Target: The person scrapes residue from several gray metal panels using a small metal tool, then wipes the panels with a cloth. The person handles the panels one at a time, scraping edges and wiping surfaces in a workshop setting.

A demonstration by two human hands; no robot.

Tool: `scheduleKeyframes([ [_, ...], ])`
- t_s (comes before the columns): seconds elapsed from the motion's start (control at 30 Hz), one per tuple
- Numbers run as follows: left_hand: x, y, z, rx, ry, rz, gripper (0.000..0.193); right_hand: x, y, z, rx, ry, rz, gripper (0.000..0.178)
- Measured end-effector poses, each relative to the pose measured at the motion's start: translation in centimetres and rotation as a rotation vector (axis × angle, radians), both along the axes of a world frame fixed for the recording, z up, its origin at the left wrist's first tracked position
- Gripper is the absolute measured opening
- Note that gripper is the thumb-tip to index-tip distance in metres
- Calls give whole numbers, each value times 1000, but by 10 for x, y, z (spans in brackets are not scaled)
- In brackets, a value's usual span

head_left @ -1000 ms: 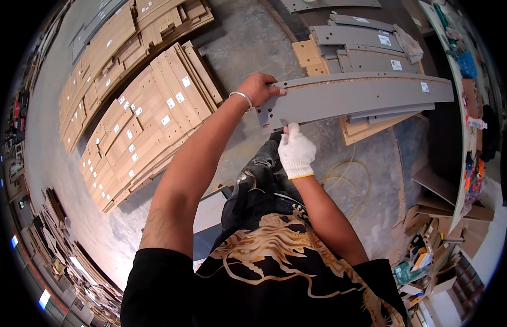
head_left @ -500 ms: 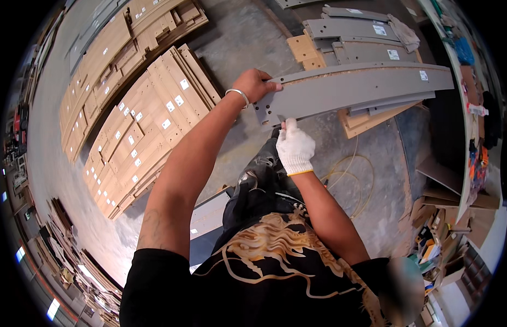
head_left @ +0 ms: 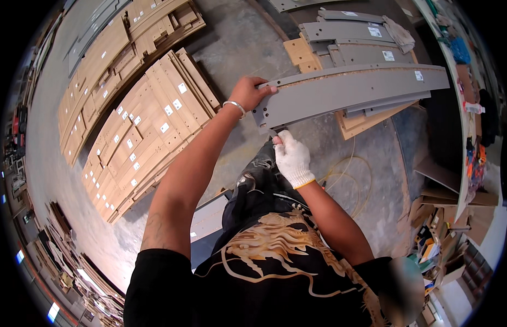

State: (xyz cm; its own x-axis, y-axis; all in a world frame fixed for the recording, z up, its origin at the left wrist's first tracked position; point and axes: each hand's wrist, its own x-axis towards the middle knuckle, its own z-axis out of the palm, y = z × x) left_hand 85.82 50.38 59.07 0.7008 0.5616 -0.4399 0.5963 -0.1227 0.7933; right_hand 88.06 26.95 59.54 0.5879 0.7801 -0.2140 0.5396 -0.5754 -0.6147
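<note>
A long grey panel [head_left: 340, 95] with drilled holes lies across other boards, its left end sticking out toward me. My left hand [head_left: 254, 94], bare with a bracelet at the wrist, grips that end, thumb on the top face. Just below the panel's near left corner is my right hand [head_left: 291, 157] in a white knit glove with bare fingertips showing. Its fingers are closed round a small flat, blade-like tool [head_left: 272, 132]. The tool's tip is close to the near edge; whether it touches cannot be told. Most of the tool is hidden in the fist.
Stacks of wood-coloured panels [head_left: 155, 117] with white labels stand on the left. More grey panels [head_left: 346, 32] lie behind the long one, with a rag [head_left: 398, 34] on them. A yellowish hose [head_left: 368, 185] coils on the floor at right. Cardboard boxes [head_left: 444, 245] crowd the lower right.
My right hand has moved down and slightly left, from over the panel's near edge to just below its corner. The left hand keeps its grip; the view has shifted slightly.
</note>
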Motion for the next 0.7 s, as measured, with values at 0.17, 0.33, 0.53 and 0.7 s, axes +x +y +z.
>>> scheduleKeyframes([
  [0.17, -52, -50, -35, 75, -266, 223, 84, 13, -35, -11, 134, 307, -182, 12],
  [0.33, -89, -123, -52, -58, -282, 272, 96, 7, -69, -36, 54, 672, -387, 12],
  [0.53, -103, -151, -17, 513, -150, 180, 82, 4, -70, -26, 155, 747, -395, 8],
  [0.7, -61, -101, 10, 810, -35, -137, 67, 14, -50, -19, 194, 731, -381, 7],
])
